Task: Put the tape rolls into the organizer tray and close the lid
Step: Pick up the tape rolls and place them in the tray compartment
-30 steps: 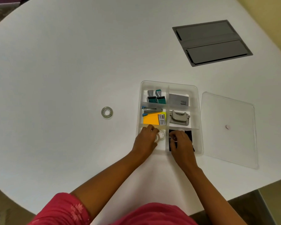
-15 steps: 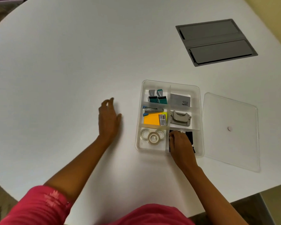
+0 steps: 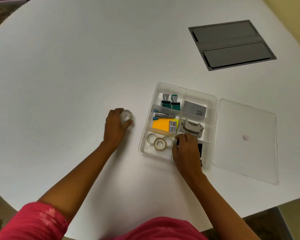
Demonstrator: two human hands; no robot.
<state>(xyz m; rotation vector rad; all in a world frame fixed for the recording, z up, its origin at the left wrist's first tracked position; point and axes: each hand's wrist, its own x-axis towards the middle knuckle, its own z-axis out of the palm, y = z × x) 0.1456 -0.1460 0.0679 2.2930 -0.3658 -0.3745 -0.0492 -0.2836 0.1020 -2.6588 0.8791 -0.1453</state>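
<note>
Left hand (image 3: 115, 126) grips a clear, ring-shaped tape roll (image 3: 126, 116).

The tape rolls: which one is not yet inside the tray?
The clear tape roll gripped by the left hand on the table, left of the organizer tray. The other rolls lie in its near-left compartment.

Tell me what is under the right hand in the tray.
The right hand rests over the organizer tray's near right compartment. Something black shows beside it; what it is, and anything beneath the palm, is hidden.
</note>
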